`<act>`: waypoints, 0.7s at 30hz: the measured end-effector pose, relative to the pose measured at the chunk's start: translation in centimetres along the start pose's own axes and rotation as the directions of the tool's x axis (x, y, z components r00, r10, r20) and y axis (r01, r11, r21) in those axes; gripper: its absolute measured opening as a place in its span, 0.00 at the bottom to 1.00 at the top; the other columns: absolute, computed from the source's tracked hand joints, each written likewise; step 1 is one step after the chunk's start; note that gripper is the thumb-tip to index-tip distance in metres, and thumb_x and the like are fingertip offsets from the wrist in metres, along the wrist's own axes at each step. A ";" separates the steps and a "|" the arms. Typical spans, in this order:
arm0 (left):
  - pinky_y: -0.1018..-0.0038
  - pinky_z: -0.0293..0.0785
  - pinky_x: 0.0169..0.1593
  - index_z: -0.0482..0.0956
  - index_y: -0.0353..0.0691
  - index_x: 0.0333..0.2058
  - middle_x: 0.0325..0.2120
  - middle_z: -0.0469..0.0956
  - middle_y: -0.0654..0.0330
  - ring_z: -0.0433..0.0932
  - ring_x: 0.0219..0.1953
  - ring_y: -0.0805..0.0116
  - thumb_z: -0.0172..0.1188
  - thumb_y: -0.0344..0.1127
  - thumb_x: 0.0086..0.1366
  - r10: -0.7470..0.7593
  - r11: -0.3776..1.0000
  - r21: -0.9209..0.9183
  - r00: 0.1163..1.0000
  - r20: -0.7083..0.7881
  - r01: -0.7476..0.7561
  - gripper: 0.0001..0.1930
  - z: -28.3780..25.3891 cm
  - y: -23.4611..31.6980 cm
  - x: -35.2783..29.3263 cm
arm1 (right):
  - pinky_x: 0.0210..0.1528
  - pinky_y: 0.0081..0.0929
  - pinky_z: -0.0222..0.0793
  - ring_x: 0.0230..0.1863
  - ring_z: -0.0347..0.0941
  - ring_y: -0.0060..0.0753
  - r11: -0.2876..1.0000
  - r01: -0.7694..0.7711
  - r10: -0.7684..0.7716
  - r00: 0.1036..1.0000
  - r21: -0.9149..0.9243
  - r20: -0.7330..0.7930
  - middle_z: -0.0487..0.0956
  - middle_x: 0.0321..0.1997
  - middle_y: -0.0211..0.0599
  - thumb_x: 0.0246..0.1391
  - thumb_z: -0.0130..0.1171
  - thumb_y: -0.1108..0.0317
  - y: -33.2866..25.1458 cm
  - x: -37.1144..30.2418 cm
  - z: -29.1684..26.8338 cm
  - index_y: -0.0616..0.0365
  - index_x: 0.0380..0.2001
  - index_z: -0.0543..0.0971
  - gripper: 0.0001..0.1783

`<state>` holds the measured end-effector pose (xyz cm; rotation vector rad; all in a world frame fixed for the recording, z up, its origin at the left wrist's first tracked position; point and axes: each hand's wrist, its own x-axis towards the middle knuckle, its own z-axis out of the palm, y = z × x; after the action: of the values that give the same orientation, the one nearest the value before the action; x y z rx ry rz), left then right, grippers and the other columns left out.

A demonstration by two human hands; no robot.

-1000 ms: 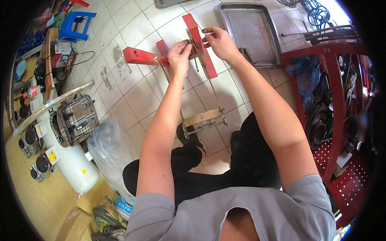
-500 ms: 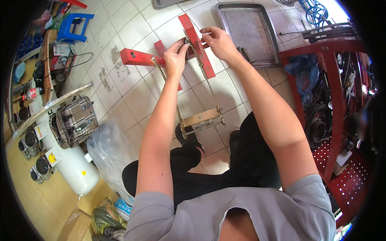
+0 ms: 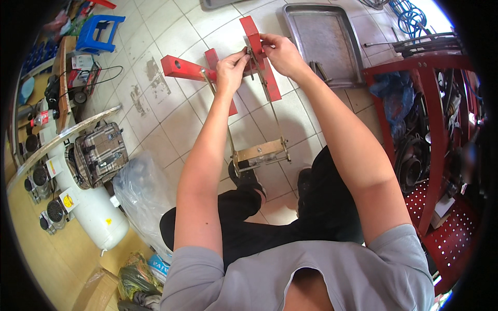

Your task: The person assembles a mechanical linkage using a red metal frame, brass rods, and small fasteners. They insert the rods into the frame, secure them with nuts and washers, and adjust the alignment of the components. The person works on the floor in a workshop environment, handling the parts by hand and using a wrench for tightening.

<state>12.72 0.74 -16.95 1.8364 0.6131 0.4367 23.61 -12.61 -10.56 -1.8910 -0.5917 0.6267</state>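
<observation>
A red metal frame (image 3: 187,70) of square beams stands on the floor in front of me. Two long brass-coloured rods (image 3: 273,115) run from it toward my feet, joined there by a flat crosspiece (image 3: 258,151). My left hand (image 3: 231,71) is closed at the left side of the upright-looking red beam (image 3: 271,84), thumb and forefinger pinched by a small metal part too small to name. On the beam's other side, my right hand (image 3: 282,55) has its fingers bent together against the red metal. Whatever sits between its fingertips is hidden.
A grey metal tray (image 3: 324,44) with small metal pieces lies beyond my right hand. At right stands a red tool rack (image 3: 426,135). To the left are a plaid bag (image 3: 101,153), a white tank (image 3: 93,217), a clear plastic bag (image 3: 142,184) and a blue stool (image 3: 98,33).
My right hand's fingers have drawn in against the red beam. The beam's far end has shifted slightly right, and my left hand stays at its side.
</observation>
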 end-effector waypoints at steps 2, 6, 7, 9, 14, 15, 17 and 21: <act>0.79 0.73 0.37 0.81 0.36 0.41 0.30 0.83 0.56 0.79 0.31 0.76 0.60 0.35 0.60 -0.030 0.996 0.082 1.000 0.006 0.030 0.12 0.0 0.5 -0.2 | 0.50 0.35 0.69 0.44 0.76 0.46 0.998 0.006 -0.005 1.000 -0.062 0.018 0.80 0.40 0.48 0.51 0.48 0.68 -0.7 -0.1 -0.3 0.57 0.48 0.77 0.20; 0.80 0.69 0.29 0.80 0.32 0.40 0.28 0.80 0.63 0.75 0.26 0.78 0.58 0.37 0.63 -0.157 0.980 -0.107 0.984 0.079 0.165 0.13 -0.2 1.3 0.1 | 0.50 0.36 0.69 0.43 0.76 0.49 0.983 0.059 -0.052 0.998 -0.175 0.046 0.80 0.39 0.50 0.48 0.47 0.70 -1.5 -0.1 -1.0 0.54 0.47 0.78 0.21; 0.80 0.69 0.29 0.80 0.33 0.41 0.28 0.80 0.64 0.75 0.26 0.78 0.58 0.37 0.63 -0.207 0.963 -0.152 0.971 0.117 0.224 0.13 -0.1 1.6 0.3 | 0.50 0.37 0.69 0.43 0.76 0.50 0.979 0.077 -0.068 0.996 -0.190 0.051 0.80 0.39 0.50 0.47 0.47 0.71 -1.4 -0.1 -1.2 0.54 0.46 0.78 0.21; 0.80 0.68 0.30 0.79 0.36 0.42 0.29 0.80 0.65 0.75 0.27 0.78 0.57 0.38 0.64 -0.312 0.885 -0.283 0.922 0.230 0.370 0.13 -0.6 1.4 0.6 | 0.49 0.37 0.69 0.42 0.76 0.50 0.976 0.109 -0.101 0.994 -0.188 0.049 0.80 0.39 0.49 0.47 0.48 0.71 -1.2 0.1 -1.1 0.53 0.45 0.79 0.21; 0.80 0.67 0.33 0.75 0.42 0.44 0.31 0.79 0.66 0.77 0.32 0.76 0.55 0.37 0.66 -0.490 0.607 -0.452 0.756 0.434 0.654 0.10 -1.4 2.1 1.7 | 0.42 0.40 0.72 0.37 0.77 0.49 0.905 0.108 -0.141 0.989 -0.411 -0.051 0.80 0.35 0.48 0.46 0.54 0.67 -0.3 -0.8 -0.7 0.53 0.44 0.77 0.18; 0.81 0.67 0.32 0.75 0.43 0.42 0.31 0.79 0.66 0.77 0.33 0.77 0.54 0.37 0.66 -0.503 0.597 -0.424 0.730 0.463 0.681 0.09 -1.8 2.3 1.9 | 0.41 0.40 0.72 0.35 0.78 0.48 0.850 0.118 -0.167 0.985 -0.513 -0.050 0.80 0.34 0.47 0.46 0.55 0.66 -0.8 -1.7 -0.8 0.54 0.44 0.75 0.18; 0.78 0.69 0.32 0.75 0.40 0.42 0.31 0.79 0.64 0.78 0.32 0.74 0.55 0.35 0.65 -0.527 0.577 -0.423 0.714 0.461 0.699 0.09 -2.0 2.4 2.3 | 0.36 0.40 0.71 0.33 0.77 0.47 0.705 0.181 -0.263 0.965 -0.686 -0.016 0.79 0.28 0.42 0.48 0.56 0.65 -1.3 -3.1 -0.4 0.55 0.36 0.70 0.12; 0.75 0.73 0.34 0.76 0.39 0.39 0.32 0.79 0.62 0.78 0.32 0.71 0.56 0.35 0.64 -0.591 0.543 -0.370 0.656 0.470 0.754 0.08 -2.2 2.4 3.0 | 0.34 0.30 0.68 0.27 0.75 0.36 0.508 0.612 -0.642 0.738 -0.606 0.208 0.75 0.26 0.32 0.47 0.59 0.63 -2.4 -5.8 0.5 0.52 0.38 0.69 0.15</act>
<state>14.34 3.55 -13.95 0.9547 0.8439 -0.2014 18.69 -15.20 -7.59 -2.0727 -1.5440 -0.1566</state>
